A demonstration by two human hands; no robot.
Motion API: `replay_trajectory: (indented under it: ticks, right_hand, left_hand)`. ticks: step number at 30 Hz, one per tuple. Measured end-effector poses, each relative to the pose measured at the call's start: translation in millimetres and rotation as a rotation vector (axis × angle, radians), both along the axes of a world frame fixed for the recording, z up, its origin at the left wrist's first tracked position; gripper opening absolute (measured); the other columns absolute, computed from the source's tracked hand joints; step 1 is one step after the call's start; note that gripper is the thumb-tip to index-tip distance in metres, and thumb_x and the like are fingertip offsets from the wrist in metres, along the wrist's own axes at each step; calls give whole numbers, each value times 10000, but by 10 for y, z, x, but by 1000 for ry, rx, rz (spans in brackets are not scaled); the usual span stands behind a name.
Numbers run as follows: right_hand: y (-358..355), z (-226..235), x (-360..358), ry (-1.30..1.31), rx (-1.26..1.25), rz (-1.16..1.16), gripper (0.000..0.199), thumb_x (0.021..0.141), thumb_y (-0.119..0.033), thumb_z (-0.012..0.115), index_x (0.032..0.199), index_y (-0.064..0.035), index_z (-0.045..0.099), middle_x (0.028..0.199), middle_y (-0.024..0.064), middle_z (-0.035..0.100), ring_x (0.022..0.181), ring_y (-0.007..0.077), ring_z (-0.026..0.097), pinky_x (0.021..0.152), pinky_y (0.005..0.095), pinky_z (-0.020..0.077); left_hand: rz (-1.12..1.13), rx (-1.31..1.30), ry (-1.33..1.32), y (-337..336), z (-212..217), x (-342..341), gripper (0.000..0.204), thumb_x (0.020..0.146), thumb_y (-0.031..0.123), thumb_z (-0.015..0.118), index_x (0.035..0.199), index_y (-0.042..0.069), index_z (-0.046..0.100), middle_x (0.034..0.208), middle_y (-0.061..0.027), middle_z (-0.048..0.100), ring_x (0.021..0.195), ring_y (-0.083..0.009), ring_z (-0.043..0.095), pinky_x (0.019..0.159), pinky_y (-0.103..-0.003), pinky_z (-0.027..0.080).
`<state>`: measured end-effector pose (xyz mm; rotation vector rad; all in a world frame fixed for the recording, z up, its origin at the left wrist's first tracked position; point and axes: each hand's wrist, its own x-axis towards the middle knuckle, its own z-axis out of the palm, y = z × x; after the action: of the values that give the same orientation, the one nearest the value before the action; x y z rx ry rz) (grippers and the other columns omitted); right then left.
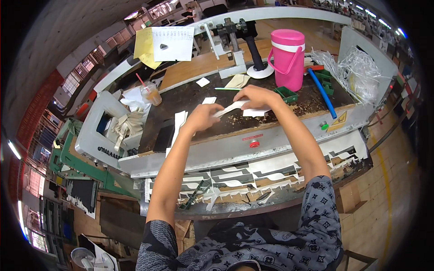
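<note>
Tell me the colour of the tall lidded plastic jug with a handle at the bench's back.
The tall plastic jug is bright pink with a white band under its lid, seen in the head view.

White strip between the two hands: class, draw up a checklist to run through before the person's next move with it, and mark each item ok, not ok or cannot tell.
1. Left hand has hold of the white strip: ok, fingers closed on its near end.
2. Right hand is on the strip's far end: ok, it covers that end.
3. Strip lifted off the dark worktop: cannot tell.
4. Pink jug stands apart from the hands: ok, upright behind the right hand.
5. Iced drink cup out of the way: ok, off to the left.
6. Loose white pieces near the left hand: not ok, they lie close beside it.
</note>
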<state>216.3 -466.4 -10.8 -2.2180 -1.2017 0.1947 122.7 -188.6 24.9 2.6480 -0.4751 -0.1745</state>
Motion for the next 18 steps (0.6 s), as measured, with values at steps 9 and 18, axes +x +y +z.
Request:
replay_trajectory:
  ticks: [9, 18]
  right_hand:
    - [46, -29, 113, -50, -74, 22, 475, 868, -168, 827, 1314, -48, 715, 1295, 166, 716, 1255, 344, 642, 1078, 424, 495]
    - [47, -539, -2052, -316, 695, -151, 342, 860, -205, 823, 1148, -41, 740, 1166, 117, 748, 1087, 358, 675, 981, 462, 511]
  left_hand:
    - [18, -91, -164, 152, -159, -36, 340, 860, 174, 848, 1195, 145, 792, 1103, -163, 739, 1039, -327, 695, 928, -426, 537]
    - [69, -266, -626, 285, -652, -1808, 306, 871, 125, 797, 1164, 56, 740, 1155, -179, 695, 1102, -384, 648, 971, -450, 507]
